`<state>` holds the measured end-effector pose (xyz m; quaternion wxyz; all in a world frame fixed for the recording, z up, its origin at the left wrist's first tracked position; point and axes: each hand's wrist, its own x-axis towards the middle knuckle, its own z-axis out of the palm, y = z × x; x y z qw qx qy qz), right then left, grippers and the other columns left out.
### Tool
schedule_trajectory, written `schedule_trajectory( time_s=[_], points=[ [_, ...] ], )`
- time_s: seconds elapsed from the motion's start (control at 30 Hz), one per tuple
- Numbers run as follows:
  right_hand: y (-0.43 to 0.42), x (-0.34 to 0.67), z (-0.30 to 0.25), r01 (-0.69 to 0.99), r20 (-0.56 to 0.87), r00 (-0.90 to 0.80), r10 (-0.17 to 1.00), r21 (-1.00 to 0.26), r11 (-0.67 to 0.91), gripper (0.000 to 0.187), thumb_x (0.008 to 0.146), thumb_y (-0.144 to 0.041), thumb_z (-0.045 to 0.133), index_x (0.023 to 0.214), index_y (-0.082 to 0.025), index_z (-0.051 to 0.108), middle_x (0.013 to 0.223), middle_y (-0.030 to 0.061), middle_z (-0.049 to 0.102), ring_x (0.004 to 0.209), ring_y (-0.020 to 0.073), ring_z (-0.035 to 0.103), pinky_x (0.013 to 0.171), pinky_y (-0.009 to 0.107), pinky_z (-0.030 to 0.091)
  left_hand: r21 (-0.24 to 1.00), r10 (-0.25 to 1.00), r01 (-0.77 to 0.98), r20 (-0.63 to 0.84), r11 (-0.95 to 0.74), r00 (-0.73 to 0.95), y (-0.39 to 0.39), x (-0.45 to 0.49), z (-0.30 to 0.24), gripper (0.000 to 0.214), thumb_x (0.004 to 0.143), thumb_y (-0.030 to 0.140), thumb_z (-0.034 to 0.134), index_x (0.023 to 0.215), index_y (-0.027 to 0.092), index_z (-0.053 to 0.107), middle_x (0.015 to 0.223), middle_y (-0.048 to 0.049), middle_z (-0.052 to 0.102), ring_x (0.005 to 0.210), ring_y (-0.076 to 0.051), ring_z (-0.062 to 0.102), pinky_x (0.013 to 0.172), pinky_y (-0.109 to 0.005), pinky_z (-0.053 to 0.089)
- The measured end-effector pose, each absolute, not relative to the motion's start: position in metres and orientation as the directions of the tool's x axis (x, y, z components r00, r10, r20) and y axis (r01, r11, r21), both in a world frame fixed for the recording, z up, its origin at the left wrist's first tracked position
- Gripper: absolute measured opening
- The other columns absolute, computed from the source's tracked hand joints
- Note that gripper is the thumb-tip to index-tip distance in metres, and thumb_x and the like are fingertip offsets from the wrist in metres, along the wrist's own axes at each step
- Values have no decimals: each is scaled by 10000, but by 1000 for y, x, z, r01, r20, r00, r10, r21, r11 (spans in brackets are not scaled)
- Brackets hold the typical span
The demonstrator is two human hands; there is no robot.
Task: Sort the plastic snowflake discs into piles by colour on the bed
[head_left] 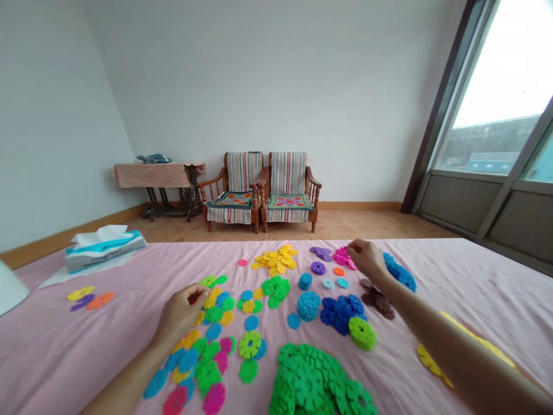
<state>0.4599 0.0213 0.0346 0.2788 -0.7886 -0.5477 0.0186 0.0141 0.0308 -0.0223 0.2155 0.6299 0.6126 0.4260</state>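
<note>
curls left hand (184,310) beside mixed discs (212,314) and right hand (365,256) at pink discs (342,256), partly hiding them; cannot tell if pinching any. just nearer than right hand, brown discs (381,303); right of it, blue discs (401,275); beyond left hand, leftward, tissue box (108,255).

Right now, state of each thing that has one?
left hand: fingers curled, grip unclear
right hand: fingers curled, grip unclear
magenta slotted discs: piled, partly hidden
front green slotted discs: heaped
far yellow slotted discs: heaped
navy slotted discs: heaped
tissue box: open, tissue protruding
pink tablecloth: wrinkled
</note>
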Motion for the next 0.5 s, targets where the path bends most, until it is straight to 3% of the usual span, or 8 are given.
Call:
schedule_trajectory(
  time_s=[0.13,0.27,0.5],
  points=[
    [40,488,19,776,127,536,834,-463,-428,254,901,-339,556,1085,-167,591,1087,51,617,910,171,616,773,355,523,797,952,576,289,-180,-102,30,13,-23,303,618,488,629,668,193,678,664,-12,707,667,-223,643,593,-255,478],
    [55,493,6,721,25,589,807,-467,-512,290,901,-330,558,1140,-165,568,1134,62,600,951,189,610,798,380,522,794,960,588,263,-157,-99,31,12,-23,306,634,477,611,700,187,684,690,-22,716,699,-229,647,627,-264,485],
    [58,500,-3,706,52,614,788,-482,-518,281,900,-326,560,1135,-173,572,1136,63,599,953,186,609,797,372,522,789,960,595,263,-155,-97,30,12,-23,290,647,454,594,709,186,686,696,-21,722,703,-221,650,651,-266,479]
  ],
)
